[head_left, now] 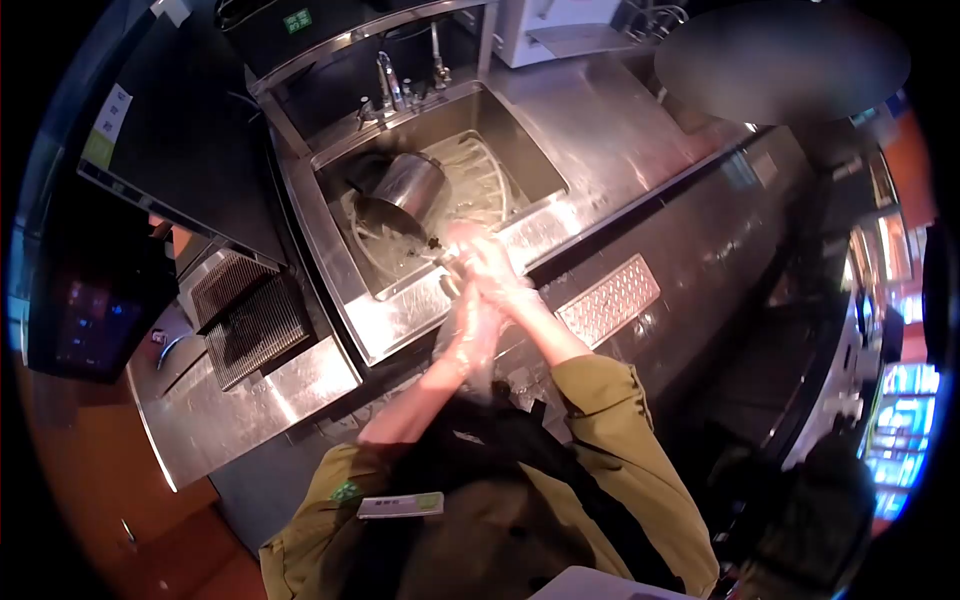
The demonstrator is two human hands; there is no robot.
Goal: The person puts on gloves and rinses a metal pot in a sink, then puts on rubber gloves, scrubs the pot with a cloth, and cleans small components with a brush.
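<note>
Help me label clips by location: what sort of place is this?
Probably the washing area of a commercial kitchen or drinks bar: there's a steel sink holding a metal container, and a broad steel counter alongside.

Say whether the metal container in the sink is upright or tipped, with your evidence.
Tipped: the metal container lies on its side in the sink, its shiny flank facing up.
</note>
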